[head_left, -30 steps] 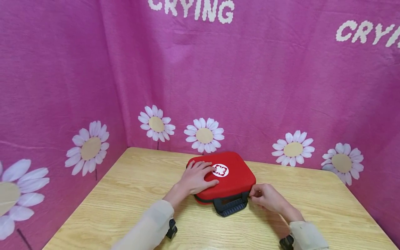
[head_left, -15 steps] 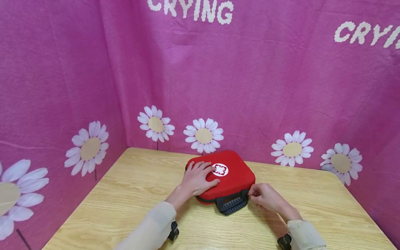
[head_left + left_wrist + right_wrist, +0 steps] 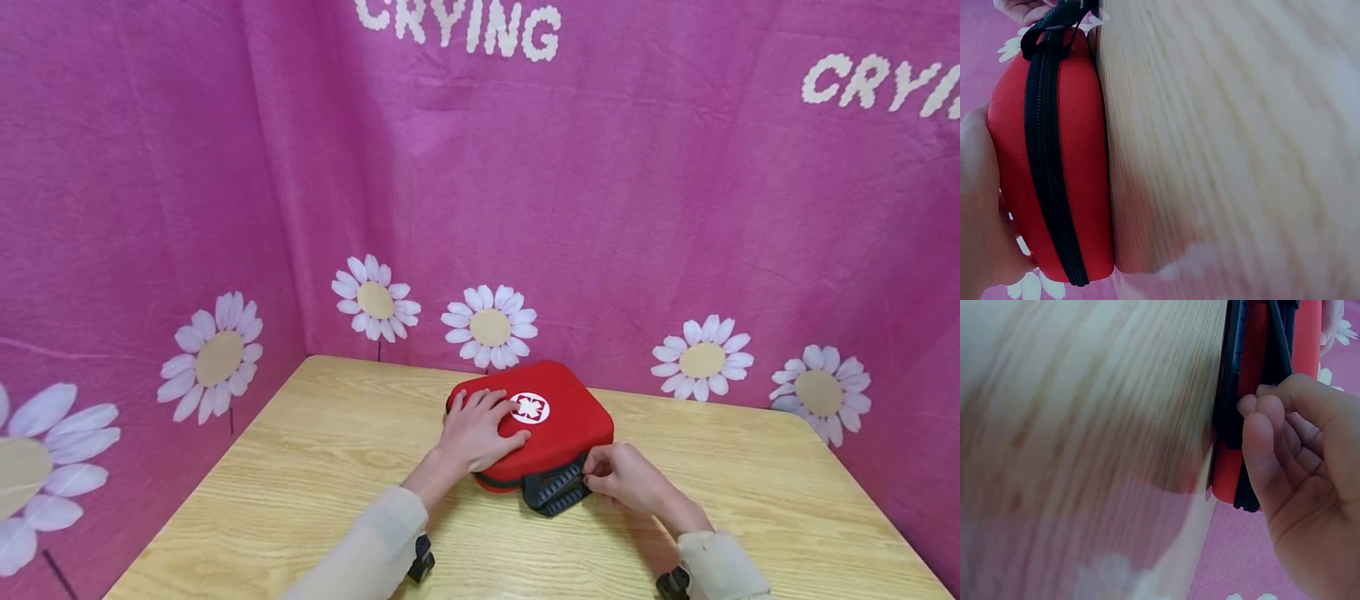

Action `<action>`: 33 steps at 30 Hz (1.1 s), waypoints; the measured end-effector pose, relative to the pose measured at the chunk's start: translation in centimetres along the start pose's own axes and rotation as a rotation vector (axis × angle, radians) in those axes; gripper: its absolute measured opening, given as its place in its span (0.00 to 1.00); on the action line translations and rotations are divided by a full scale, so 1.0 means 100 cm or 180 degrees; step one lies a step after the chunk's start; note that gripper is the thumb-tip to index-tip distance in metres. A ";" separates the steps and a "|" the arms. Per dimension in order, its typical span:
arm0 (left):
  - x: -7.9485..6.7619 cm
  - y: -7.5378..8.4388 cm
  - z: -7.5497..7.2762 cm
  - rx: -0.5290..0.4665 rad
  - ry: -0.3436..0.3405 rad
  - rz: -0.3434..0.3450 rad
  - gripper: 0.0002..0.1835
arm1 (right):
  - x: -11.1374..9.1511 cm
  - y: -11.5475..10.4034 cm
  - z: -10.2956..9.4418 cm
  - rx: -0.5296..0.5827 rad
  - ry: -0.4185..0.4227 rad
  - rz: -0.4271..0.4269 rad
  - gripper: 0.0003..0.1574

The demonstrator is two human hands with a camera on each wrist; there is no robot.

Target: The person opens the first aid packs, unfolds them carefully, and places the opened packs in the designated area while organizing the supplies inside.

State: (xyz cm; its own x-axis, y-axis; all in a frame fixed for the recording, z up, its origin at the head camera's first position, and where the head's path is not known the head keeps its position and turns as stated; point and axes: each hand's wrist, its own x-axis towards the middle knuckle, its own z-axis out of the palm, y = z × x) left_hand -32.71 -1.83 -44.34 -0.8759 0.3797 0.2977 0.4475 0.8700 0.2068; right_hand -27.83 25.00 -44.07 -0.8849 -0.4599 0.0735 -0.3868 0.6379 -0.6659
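A red first-aid case (image 3: 566, 408) with a white round emblem lies on the table, its black handle (image 3: 553, 505) facing me. My left hand (image 3: 476, 432) rests on the lid's left part, fingers spread. At the front right edge, beside the handle, my right hand (image 3: 626, 477) pinches what appears to be the zipper pull, with thumb and fingertips together. The pull itself is mostly hidden by the fingers in the right wrist view. Along the case's side in the left wrist view, the black zipper (image 3: 1044, 131) runs with its teeth together.
The wooden table (image 3: 337, 433) stretches around the case. Behind it and at the left hangs a pink cloth (image 3: 600, 208) printed with white daisies and letters. A black wrist strap sits at each sleeve cuff.
My right hand has moved left along the front edge of the case, coming over the handle's right end. The left hand stays on the lid, and the case has barely shifted.
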 end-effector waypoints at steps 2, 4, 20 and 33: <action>-0.001 0.000 -0.001 0.0013 -0.0015 -0.0020 0.31 | 0.000 -0.001 0.001 0.0037 -0.0025 0.0019 0.04; 0.000 0.001 -0.001 0.0030 -0.0027 -0.0040 0.31 | 0.000 -0.002 0.002 0.0086 -0.0048 0.0044 0.04; 0.000 0.004 0.003 0.0141 0.0093 -0.0113 0.31 | -0.001 -0.006 0.008 0.0131 -0.0019 -0.0079 0.04; -0.001 0.007 0.001 0.0170 0.0099 -0.0157 0.30 | 0.001 -0.013 0.015 0.0044 -0.0022 -0.0226 0.06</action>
State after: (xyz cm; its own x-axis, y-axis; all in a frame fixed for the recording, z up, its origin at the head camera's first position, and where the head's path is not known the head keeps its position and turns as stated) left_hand -32.35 -1.25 -44.33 -0.8903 0.3267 0.3173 0.3929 0.9033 0.1724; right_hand -27.02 23.24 -44.33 -0.8535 -0.5080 0.1157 -0.4449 0.5949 -0.6695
